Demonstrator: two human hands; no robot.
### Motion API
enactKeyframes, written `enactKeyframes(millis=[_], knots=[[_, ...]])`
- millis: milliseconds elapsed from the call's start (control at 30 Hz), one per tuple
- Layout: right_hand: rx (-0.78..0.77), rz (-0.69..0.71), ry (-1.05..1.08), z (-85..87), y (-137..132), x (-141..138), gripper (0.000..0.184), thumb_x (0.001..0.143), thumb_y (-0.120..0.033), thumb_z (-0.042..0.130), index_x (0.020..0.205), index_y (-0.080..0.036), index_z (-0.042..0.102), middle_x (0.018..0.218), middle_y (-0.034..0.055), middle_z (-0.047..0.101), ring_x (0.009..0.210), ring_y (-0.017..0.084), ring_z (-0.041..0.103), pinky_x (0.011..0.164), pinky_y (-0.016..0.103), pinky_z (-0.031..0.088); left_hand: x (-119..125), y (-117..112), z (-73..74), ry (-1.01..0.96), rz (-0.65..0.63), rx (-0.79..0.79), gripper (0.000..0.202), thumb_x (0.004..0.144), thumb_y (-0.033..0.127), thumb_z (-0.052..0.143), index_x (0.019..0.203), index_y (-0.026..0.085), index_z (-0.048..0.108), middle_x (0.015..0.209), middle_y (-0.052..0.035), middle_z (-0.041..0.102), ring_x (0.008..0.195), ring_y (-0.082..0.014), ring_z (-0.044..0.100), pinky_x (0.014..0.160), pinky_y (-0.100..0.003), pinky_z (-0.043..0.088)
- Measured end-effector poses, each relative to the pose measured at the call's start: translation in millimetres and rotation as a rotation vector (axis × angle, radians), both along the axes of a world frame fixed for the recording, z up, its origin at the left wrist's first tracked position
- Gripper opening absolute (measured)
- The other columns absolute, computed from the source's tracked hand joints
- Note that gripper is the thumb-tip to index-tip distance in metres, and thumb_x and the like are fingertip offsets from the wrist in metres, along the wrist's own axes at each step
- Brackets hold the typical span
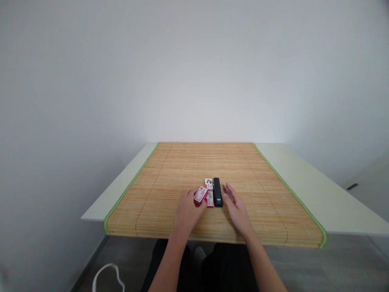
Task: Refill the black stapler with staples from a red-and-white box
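My left hand (189, 206) grips a small red-and-white box (201, 194), tilted, between thumb and fingers. Just beyond it on the mat lies another small white-and-red box (208, 183) with a dark picture on top. A third white-and-red box (210, 199) sits nearer me, partly covered by the held one. To the right of these boxes, a black stapler (217, 192) lies lengthwise, pointing away from me. My right hand (236, 207) rests at the stapler's right side, open, fingers stretched out and holding nothing. Whether its thumb touches the stapler I cannot tell.
A bamboo mat (182, 162) with green edging covers the middle of a white table (291, 170). Behind the table stands a white wall (212, 73). On the floor at lower left is a white cable or strap (106, 266).
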State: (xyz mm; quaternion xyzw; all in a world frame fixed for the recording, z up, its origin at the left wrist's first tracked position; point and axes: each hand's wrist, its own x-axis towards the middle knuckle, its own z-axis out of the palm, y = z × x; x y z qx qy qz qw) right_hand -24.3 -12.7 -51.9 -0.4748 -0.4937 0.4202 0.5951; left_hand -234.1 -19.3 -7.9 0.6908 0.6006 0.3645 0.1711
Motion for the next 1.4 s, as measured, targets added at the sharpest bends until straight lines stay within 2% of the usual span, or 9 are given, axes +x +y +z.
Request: enactKeyframes(millis=[167,333,433,567,700,867,1000,1233,1400], knots=[[-0.007,0.013,0.02,-1.1,0.8,-0.9,0.064,0.094,-0.057,0.063,0.15,-0.028,0.05,0.157,0.0096,0.049,0.145,0.027,0.047,0.126,0.053,0.031,-28.5,35.1,-4.4,0.099,0.143,0.006,0.031,0.09,0.033,0.066,0.119,0.023,0.067,0.114,-0.0077,0.07,0.102,-0.0231,0.065,0.09,-0.033,0.048],[0.003,0.014,0.009,-0.4,-0.2,-0.5,0.063,0.094,-0.056,0.063,0.15,-0.029,0.05,0.156,0.0098,0.051,0.144,0.027,0.049,0.126,0.054,0.032,-22.5,82.1,2.7,0.187,0.076,0.074,0.026,0.09,0.03,0.066,0.115,0.023,0.068,0.113,-0.0078,0.07,0.107,-0.0232,0.062,0.094,-0.034,0.046],[0.004,0.023,-0.011,0.5,-1.1,0.0,0.062,0.095,-0.056,0.062,0.15,-0.029,0.05,0.154,0.0103,0.053,0.143,0.027,0.051,0.125,0.055,0.034,-15.9,94.5,3.2,0.211,0.046,0.09,0.027,0.09,0.028,0.066,0.116,0.022,0.069,0.114,-0.0084,0.07,0.109,-0.0235,0.061,0.098,-0.035,0.045],[0.005,0.036,-0.023,0.7,-1.3,0.1,0.062,0.096,-0.054,0.062,0.151,-0.029,0.049,0.155,0.0102,0.053,0.143,0.027,0.051,0.125,0.055,0.034,-21.1,83.5,-0.7,0.202,0.066,0.132,0.03,0.09,0.029,0.065,0.119,0.023,0.067,0.115,-0.0078,0.069,0.111,-0.024,0.06,0.099,-0.036,0.045],[-0.001,0.039,0.003,-0.5,-0.4,-0.1,0.062,0.095,-0.054,0.064,0.15,-0.03,0.049,0.154,0.01,0.053,0.143,0.027,0.051,0.124,0.055,0.035,-39.3,46.0,-4.7,0.208,0.179,0.165,0.028,0.091,0.031,0.062,0.117,0.024,0.066,0.115,-0.0071,0.069,0.11,-0.0257,0.061,0.1,-0.038,0.045],[-0.003,0.046,0.016,-0.4,-1.3,-0.4,0.061,0.096,-0.052,0.063,0.15,-0.029,0.049,0.154,0.01,0.053,0.143,0.027,0.051,0.125,0.055,0.034,-54.2,-8.8,-10.3,0.31,0.349,0.061,0.023,0.089,0.039,0.061,0.107,0.024,0.065,0.107,-0.0065,0.068,0.107,-0.0289,0.06,0.097,-0.041,0.043],[0.011,0.047,0.023,-1.3,-1.9,-0.7,0.06,0.096,-0.051,0.064,0.15,-0.029,0.048,0.154,0.0107,0.054,0.142,0.026,0.051,0.125,0.055,0.034,-51.4,-29.1,-10.8,0.391,0.416,0.009,0.023,0.09,0.043,0.059,0.103,0.024,0.062,0.106,-0.0075,0.067,0.108,-0.0309,0.058,0.097,-0.044,0.04],[-0.001,0.048,0.042,-4.0,0.2,-2.9,0.067,0.092,-0.05,0.069,0.151,-0.028,0.047,0.153,0.0123,0.054,0.142,0.028,0.051,0.122,0.056,0.038,-41.1,-8.7,3.3,0.375,0.388,0.022,0.039,0.091,0.055,0.061,0.114,0.024,0.061,0.112,-0.0085,0.066,0.109,-0.0308,0.058,0.094,-0.043,0.04],[0.009,0.047,0.038,-0.7,-1.2,-4.0,0.066,0.091,-0.049,0.07,0.15,-0.027,0.049,0.152,0.0124,0.054,0.141,0.028,0.052,0.123,0.055,0.037,-17.2,39.0,24.5,0.374,0.024,0.083,0.042,0.089,0.058,0.066,0.122,0.031,0.064,0.118,-0.0052,0.065,0.114,-0.0266,0.057,0.098,-0.04,0.038]])
